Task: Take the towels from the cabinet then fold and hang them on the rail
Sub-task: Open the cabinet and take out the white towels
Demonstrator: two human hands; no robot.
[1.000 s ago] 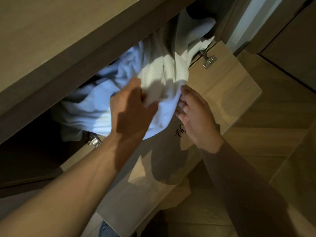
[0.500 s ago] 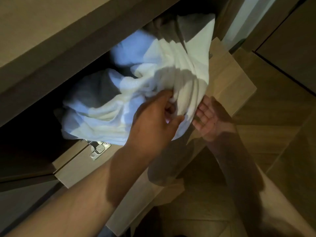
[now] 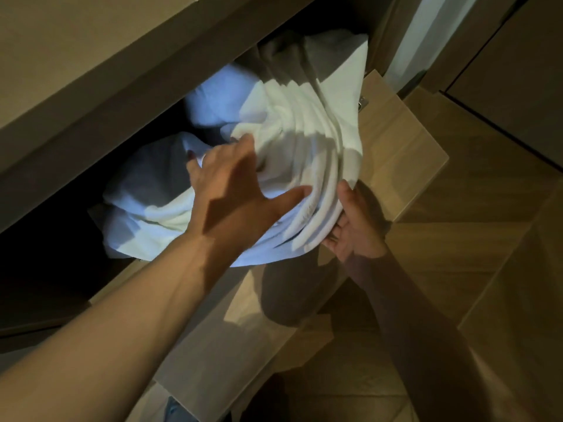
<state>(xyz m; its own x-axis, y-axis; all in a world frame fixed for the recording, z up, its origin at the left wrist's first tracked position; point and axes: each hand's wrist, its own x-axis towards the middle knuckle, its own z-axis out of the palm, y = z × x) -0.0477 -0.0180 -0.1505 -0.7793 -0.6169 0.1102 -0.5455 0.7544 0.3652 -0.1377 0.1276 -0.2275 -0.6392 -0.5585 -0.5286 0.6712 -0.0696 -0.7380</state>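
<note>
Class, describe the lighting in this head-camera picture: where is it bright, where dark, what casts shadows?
Head view: hard light strikes the white towels, nearly washing them out; the cabinet interior is black; a sharp-edged shadow crosses the left hand; the towels shadow the open door.

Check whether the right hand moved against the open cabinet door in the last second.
Yes. The right hand slid outward toward the free edge of the cabinet door, now palm-up under the towels.

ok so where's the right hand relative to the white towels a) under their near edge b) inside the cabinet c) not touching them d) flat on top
a: the right hand holds the white towels from beneath at their near edge, while the left hand lies on top.
</note>
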